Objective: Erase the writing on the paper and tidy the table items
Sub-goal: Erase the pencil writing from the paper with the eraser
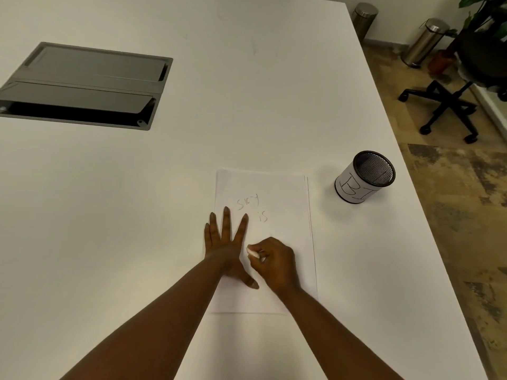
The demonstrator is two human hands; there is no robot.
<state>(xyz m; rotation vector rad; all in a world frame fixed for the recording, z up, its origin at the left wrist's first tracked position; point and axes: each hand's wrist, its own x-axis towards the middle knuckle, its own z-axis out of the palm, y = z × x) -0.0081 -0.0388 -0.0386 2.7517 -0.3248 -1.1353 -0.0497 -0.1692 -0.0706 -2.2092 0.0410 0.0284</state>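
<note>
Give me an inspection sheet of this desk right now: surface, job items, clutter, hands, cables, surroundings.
Surface: white table with a grey recessed metal hatch.
Job's things: white paper sheet reading "sky is"; small white eraser; black mesh pen cup with white label, upright, apart from the paper.
Clutter: nothing seen.
Hands: left hand flat on the paper; right hand in a closed grip on the eraser.
Cables: nothing seen.
Surroundings: black office chair base, two steel bins, plant.

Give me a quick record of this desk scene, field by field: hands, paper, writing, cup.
left hand: flat, fingers spread, pressing the paper down
right hand: gripping a white eraser on the paper
paper: lies on the white table
writing: faint "sky" and "is" not yet erased
cup: mesh, upright, to the right of the paper, looks empty
</note>
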